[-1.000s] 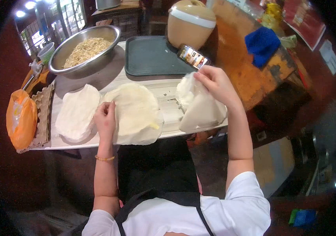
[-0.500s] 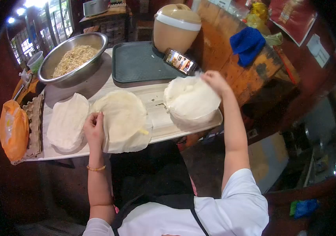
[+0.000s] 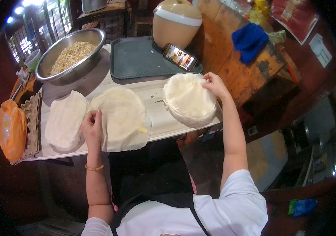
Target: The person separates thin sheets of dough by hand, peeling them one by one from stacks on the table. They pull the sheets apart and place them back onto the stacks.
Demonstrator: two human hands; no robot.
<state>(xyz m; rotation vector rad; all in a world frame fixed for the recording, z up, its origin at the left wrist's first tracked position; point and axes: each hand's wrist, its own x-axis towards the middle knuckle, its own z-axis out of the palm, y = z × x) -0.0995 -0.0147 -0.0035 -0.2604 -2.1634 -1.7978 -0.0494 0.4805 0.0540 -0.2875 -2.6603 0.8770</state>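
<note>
A round stack of thin pale spring roll wrappers (image 3: 189, 98) lies at the right end of the board. My right hand (image 3: 214, 84) pinches the upper right edge of its top sheet. Nearer the middle, a round wrapper (image 3: 122, 114) lies flat over another thin sheet, with a small yellow strip (image 3: 142, 129) by its lower right edge. My left hand (image 3: 92, 128) is closed in a pinch at this wrapper's left edge. Left of that hand is an oblong pile of folded white wrappers (image 3: 66, 120), close to my knuckles.
A steel bowl of bean sprouts (image 3: 71, 57) stands at the back left, beside a dark tray (image 3: 134, 59). A phone (image 3: 180, 58) leans against a beige container (image 3: 176, 25). An orange bag (image 3: 11, 129) and egg carton (image 3: 32, 126) line the left end. A blue cloth (image 3: 249, 41) hangs right.
My right hand has come slightly down and left, and the top sheet it pinches now lies flatter over the right stack. My left hand stays at the middle wrapper's edge.
</note>
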